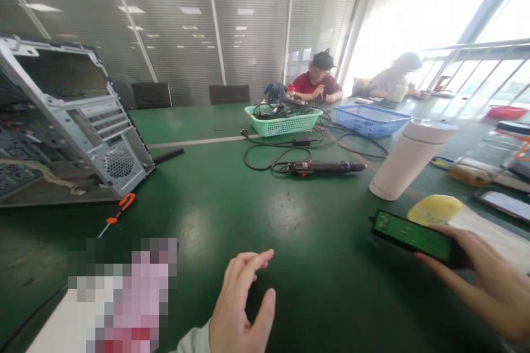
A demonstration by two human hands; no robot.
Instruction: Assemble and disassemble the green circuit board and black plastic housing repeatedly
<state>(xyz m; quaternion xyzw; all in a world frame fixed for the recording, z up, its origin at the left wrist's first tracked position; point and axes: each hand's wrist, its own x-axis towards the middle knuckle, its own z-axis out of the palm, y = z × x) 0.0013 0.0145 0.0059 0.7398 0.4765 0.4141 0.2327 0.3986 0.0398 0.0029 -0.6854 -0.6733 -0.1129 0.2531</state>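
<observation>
My right hand [486, 278] grips a black-edged phone [409, 238] with a green screen, thumb below it and fingers over its far side. The phone is tilted above the green table [331, 298]. Nothing is in my left hand [242, 303], which is at the bottom middle with the thumb apart from the fingers. To that hand's left lies a white and pink item [143, 287], blurred out. A yellow round thing [434, 209] lies just behind the phone, beside a pale tumbler [409, 160].
An opened computer case [120, 160] stands at left, near an orange-handled tool [111, 220]. A corded electric screwdriver [327, 167] lies mid-table. Behind it are a green basket [285, 124] of cables and a blue basket [372, 121]. Two people sit at the far side.
</observation>
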